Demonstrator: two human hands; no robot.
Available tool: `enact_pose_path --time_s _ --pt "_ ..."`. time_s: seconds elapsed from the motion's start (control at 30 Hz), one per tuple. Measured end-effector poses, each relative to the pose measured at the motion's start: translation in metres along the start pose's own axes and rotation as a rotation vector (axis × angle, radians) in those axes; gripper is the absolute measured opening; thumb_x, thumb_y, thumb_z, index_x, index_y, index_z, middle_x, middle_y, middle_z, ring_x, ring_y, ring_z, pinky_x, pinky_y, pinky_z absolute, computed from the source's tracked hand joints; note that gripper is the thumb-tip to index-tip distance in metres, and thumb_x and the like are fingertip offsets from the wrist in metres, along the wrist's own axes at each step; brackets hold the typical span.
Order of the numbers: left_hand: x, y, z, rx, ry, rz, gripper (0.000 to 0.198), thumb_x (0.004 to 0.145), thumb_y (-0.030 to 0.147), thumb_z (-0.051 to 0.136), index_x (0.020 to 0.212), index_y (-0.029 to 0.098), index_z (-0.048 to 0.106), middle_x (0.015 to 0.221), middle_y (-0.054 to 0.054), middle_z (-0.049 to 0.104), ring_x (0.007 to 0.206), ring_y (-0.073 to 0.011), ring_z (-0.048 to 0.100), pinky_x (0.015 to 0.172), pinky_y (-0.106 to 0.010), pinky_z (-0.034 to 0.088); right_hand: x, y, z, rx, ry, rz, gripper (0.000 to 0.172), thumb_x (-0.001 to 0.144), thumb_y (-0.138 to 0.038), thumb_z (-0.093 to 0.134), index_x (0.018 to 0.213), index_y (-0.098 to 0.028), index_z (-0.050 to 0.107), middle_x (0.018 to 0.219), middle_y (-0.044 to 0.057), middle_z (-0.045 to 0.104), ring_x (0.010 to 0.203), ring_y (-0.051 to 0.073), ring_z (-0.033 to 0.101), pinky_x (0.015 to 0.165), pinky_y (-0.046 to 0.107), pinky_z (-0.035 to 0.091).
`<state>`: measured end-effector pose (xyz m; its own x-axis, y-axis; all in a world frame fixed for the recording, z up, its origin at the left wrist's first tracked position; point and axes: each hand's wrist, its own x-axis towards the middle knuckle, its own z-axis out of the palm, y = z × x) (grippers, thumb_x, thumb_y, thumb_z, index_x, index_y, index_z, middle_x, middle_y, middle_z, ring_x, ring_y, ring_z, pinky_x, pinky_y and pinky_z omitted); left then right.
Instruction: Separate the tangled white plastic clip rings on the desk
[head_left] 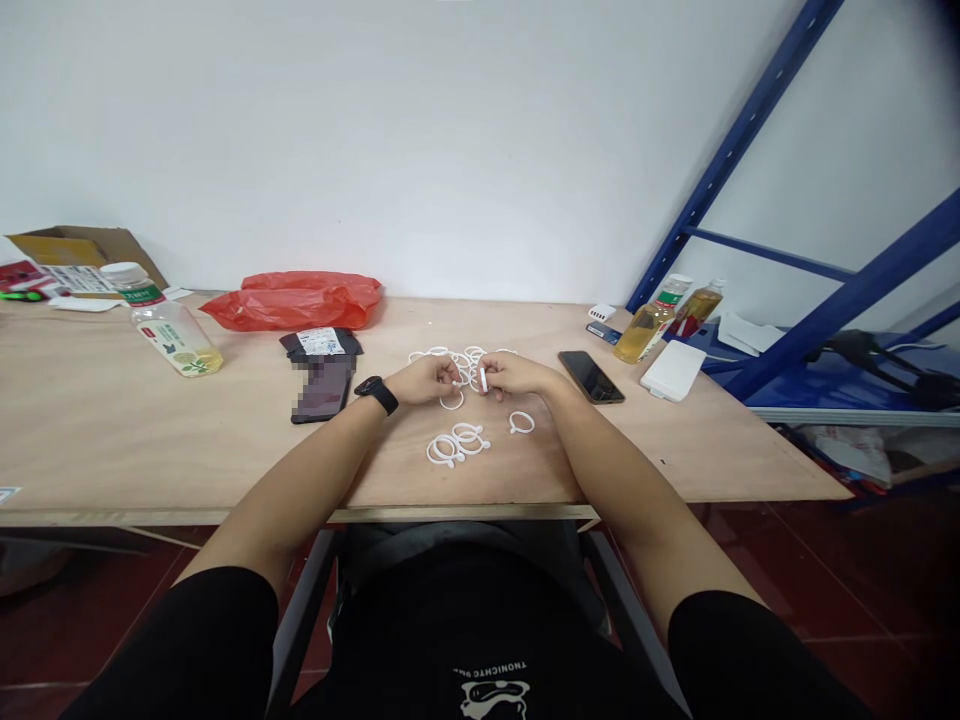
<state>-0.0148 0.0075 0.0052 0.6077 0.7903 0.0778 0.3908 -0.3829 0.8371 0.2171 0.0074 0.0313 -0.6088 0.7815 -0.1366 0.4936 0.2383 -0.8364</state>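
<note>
Head view showed the left hand [431, 380] pinching a white ring [451, 408] and the right hand [510, 376] gripping another ring [484, 380] in its fingers. Loose rings [459, 441] lay near on the table [405, 478], a pile [472, 355] farther away.

Over a pale wooden worktop [187, 450], I see a person's left hand [431, 381] with a thin white ring [451, 408] in its grip; the right hand [508, 374] holds a white band-like piece [483, 380]. Loose white tabbed rings [460, 457] lie nearer the front edge, a crumpled red plastic bag [300, 302] further back.
</note>
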Motion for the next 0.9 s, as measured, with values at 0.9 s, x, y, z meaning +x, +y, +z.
enact_pose_path --time_s 0.9 --pt "-0.001 0.008 -0.004 0.021 0.092 -0.021 0.034 0.072 0.023 0.057 0.097 0.012 0.078 0.074 -0.002 0.072 0.062 -0.0111 0.057 0.059 -0.02 0.044 0.012 0.014 -0.001 0.099 0.201 -0.105 0.023 0.072 -0.025 0.065 0.091 -0.013 0.069 0.054 -0.007 0.051 0.047 0.006 0.04 0.047 0.019 0.029"
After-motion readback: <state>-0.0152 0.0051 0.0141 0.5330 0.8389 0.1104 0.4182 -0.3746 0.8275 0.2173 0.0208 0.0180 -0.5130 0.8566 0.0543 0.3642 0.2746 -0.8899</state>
